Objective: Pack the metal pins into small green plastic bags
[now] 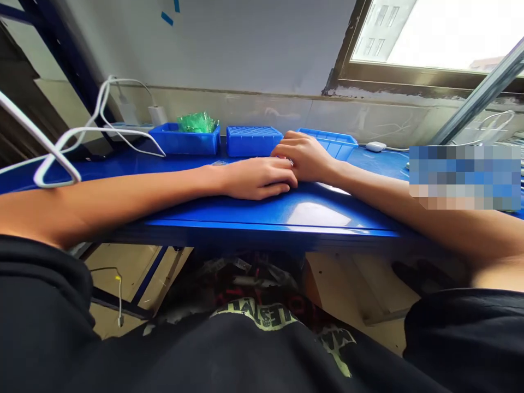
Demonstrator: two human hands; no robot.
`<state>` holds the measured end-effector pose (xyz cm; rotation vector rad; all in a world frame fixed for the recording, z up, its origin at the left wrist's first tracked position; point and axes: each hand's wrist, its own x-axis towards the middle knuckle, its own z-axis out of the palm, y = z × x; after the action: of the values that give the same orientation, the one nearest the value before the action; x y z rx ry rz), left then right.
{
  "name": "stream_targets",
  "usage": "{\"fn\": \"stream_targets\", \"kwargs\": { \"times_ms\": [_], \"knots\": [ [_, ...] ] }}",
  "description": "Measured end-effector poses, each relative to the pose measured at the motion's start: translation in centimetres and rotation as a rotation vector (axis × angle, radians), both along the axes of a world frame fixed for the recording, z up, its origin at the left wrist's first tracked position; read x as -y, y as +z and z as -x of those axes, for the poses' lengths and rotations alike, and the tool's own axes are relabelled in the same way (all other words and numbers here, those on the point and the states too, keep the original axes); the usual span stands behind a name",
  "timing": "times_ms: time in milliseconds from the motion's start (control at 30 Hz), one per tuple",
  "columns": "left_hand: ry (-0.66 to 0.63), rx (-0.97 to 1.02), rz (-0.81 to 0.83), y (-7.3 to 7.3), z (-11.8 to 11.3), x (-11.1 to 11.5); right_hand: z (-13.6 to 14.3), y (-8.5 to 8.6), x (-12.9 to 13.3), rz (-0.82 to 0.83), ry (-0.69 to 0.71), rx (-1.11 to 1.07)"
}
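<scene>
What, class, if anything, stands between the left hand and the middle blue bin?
Nothing visible stands straight between the left hand and the middle blue bin; only the right hand overlaps the bin's right end in this view.

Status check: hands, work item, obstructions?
Left hand and right hand together at blue table. Small shiny thing where they meet, too hidden to identify. White cable overlaps left forearm in view; blue bins behind hands.

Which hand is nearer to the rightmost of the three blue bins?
Right. The right hand is just in front of the bin, partly hiding it; the left hand is farther left and nearer the person.
</scene>
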<state>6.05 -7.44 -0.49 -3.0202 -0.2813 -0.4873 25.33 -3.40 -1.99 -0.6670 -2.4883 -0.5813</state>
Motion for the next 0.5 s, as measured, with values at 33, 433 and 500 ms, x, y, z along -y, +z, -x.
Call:
{"fn": "stream_targets", "kwargs": {
  "times_ms": [33,433,500],
  "knots": [
    [0.015,0.003,0.018,-0.3,0.0,0.0,-0.1,0.0,0.0,0.001,-0.002,0.002],
    [0.118,-0.097,0.080,-0.2,0.3,0.2,0.3,0.7,1.1,0.107,-0.119,0.135],
    [0.112,-0.083,0.102,-0.3,0.3,0.2,0.4,0.8,1.2,0.125,-0.145,0.144]
  ]
}}
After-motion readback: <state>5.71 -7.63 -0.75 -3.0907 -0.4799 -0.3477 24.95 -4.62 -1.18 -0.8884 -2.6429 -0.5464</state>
